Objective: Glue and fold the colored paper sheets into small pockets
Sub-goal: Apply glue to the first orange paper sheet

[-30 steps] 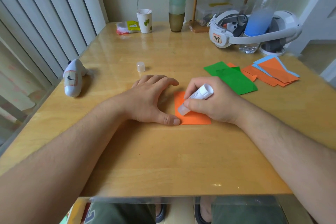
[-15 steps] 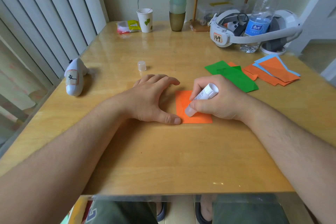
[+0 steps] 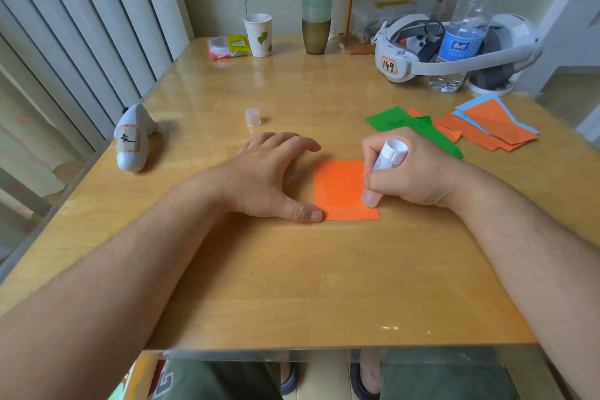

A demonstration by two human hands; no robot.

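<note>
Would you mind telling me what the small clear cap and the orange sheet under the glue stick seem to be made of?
Small clear cap: probably translucent plastic, since the table shows faintly through it. Orange sheet: thin matte paper, lying quite flat, with a slightly shinier patch that may be glue.

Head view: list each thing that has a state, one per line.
glue stick: uncapped, tip down on the orange sheet
glue cap: off, upright on the table
orange sheet: flat, unfolded
right hand: grips the glue stick
left hand: thumb at the sheet's corner
water bottle: capped, upright
</note>
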